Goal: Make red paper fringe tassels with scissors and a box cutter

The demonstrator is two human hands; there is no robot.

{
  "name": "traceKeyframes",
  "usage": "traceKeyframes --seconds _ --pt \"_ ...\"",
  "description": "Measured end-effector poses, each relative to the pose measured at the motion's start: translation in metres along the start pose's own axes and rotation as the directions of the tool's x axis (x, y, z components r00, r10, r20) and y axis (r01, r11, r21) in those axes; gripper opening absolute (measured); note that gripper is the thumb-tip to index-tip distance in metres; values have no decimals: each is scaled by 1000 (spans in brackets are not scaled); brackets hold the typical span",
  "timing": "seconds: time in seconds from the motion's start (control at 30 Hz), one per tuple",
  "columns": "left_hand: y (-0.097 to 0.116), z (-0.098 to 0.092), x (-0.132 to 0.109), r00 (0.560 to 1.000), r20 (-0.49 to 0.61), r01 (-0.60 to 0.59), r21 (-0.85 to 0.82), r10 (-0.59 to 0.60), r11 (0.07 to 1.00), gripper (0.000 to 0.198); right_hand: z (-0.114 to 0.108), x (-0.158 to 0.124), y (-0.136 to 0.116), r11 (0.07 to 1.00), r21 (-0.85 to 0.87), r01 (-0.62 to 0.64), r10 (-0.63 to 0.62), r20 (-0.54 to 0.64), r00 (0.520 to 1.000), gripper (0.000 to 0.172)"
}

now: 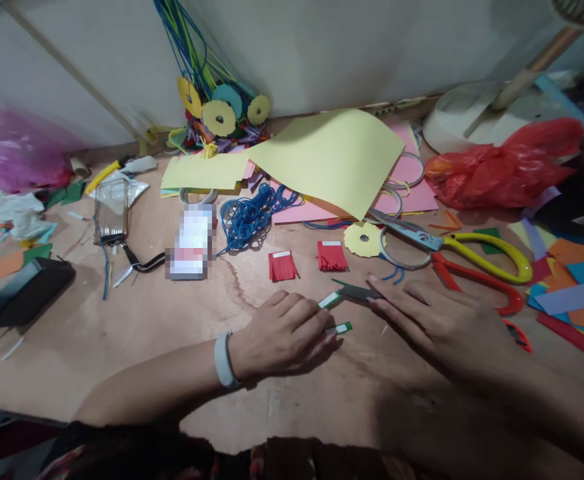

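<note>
Bent fingers of my left hand (285,330) cover part of a green paper piece with white strips (341,328), pressed against the table. Another white-striped green end (329,300) sticks out above those fingers. My right hand (435,320) pinches a dark green folded piece (359,293) between thumb and fingers, its tip close to the green paper. Two fringed red paper pieces, one at left (282,265) and one at right (332,256), lie just beyond my hands.
Large scissors with yellow and red handles (492,257) lie at the right. Behind are blue cord (249,217), yellow paper (332,157) and a red plastic bag (507,167). A phone (191,243) and a black case (27,293) sit at the left.
</note>
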State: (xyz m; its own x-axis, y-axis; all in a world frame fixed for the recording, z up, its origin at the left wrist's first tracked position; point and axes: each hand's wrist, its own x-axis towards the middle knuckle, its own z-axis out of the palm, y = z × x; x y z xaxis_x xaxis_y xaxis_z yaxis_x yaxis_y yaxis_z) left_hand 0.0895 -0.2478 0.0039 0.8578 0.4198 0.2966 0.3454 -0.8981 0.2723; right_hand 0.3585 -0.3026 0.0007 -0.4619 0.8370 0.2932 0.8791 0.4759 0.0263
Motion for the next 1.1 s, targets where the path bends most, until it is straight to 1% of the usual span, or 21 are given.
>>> traceKeyframes --seconds 0.03,0.07,0.1,0.17,0.23,0.27,0.33,0.47,0.6,0.73,0.83,1.0,1.1 --pt "0 -1 -1 999 -8 46 -118 -48 992 25 -2 0 -1 999 -36 14 -15 -45 999 39" --pt "1 -2 -1 994 17 109 -253 -108 961 25 -5 -1 -2 996 -82 35 -42 -89 995 42" --pt "1 -3 -1 983 64 185 -385 -174 904 25 -7 -2 -4 991 -123 55 -70 -125 990 48" --pt "3 -5 0 941 166 335 -581 -296 742 27 -10 -4 -8 987 -146 61 -86 -170 982 64" --pt "4 -6 2 894 234 432 -675 -382 598 28 -13 -5 -14 990 -135 49 -74 -187 980 72" --pt "4 -6 3 877 254 458 -698 -408 551 29 -14 -6 -16 991 -127 37 -60 -186 981 73" --pt "5 -6 3 859 281 484 -719 -428 499 30 -17 -7 -20 993 -113 16 -35 -173 984 74" --pt "6 -7 1 850 314 498 -741 -422 450 31 -21 -5 -24 994 -104 38 -53 -142 988 73" --pt "5 -6 0 839 341 512 -760 -424 400 30 -20 -3 -23 992 -105 69 -86 -167 982 70" --pt "4 -4 0 845 316 496 -763 -430 414 27 -14 -7 -21 993 -85 82 -95 -169 981 72" --pt "4 -3 0 846 325 499 -764 -424 409 26 -11 -9 -20 993 -66 94 -103 -158 982 72" --pt "3 -2 -1 854 302 484 -762 -425 431 25 -13 -8 -21 997 -27 79 -82 -153 985 73" --pt "3 -2 -2 852 286 477 -768 -438 427 23 -15 -8 -16 998 -6 64 -64 -138 988 72"
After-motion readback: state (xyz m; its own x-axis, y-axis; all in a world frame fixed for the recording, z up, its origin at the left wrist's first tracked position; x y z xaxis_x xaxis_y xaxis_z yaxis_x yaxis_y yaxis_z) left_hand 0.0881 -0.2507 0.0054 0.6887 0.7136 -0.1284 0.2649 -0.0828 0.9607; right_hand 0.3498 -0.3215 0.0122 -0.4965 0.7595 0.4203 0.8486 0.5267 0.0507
